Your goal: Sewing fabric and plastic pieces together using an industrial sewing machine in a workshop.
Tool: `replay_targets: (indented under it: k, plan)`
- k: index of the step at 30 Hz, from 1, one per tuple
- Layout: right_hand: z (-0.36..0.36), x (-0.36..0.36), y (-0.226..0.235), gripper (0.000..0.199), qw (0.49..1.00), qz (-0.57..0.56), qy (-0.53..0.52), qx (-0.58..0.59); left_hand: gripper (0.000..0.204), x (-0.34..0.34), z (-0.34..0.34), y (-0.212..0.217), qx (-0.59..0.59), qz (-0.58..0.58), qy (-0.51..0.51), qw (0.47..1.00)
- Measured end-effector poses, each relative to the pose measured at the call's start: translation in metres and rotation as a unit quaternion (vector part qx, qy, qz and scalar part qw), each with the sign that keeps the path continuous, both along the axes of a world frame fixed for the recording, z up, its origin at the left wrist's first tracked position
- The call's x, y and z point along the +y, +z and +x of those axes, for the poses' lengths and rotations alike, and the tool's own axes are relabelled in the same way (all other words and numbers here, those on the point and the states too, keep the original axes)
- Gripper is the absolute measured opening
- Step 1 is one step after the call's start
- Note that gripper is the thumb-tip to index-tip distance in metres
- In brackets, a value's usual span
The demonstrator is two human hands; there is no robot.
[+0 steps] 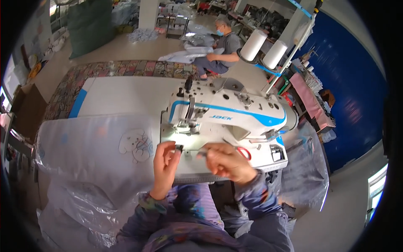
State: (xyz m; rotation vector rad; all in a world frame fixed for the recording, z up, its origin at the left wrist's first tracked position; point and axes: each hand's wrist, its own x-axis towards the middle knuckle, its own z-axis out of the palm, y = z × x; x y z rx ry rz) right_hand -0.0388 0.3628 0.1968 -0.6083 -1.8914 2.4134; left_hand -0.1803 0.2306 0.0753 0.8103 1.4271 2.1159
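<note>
A white sewing machine point(235, 115) with a blue stripe stands on the table in front of me. My left hand point(164, 168) is raised just left of the lit needle area point(187, 130), its fingertips pinching a small dark part point(179, 148). My right hand point(228, 161) rests on the machine bed below the arm, fingers pinching something small and dark near the needle plate; what it is I cannot tell. Red-handled scissors point(243, 152) lie just beyond my right hand.
Clear plastic-wrapped fabric with a cartoon bear print point(136, 145) covers the table to my left. Two large white thread cones point(264, 48) stand behind the machine. A seated person point(220, 50) works on the floor at the back. A blue wall point(348, 84) is at right.
</note>
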Motion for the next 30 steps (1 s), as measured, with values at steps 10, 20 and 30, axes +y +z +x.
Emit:
replay_targets:
  k: [10, 20, 30]
  plan:
    - [-0.016, -0.027, -0.064, 0.033, 0.944, -0.315, -0.08, 0.054, 0.027, -0.009, 0.009, 0.054, -0.026, -0.01, -0.138, 0.99]
    - [-0.013, -0.045, -0.064, 0.016, 0.977, -0.039, -0.158, 0.137, 0.027, -0.018, 0.013, 0.057, -0.107, 0.039, -0.133, 0.985]
    - [-0.018, -0.023, -0.04, 0.005, 0.825, 0.529, -0.132, 0.15, 0.02, -0.027, 0.013, 0.033, -0.237, 0.027, -0.195, 0.951]
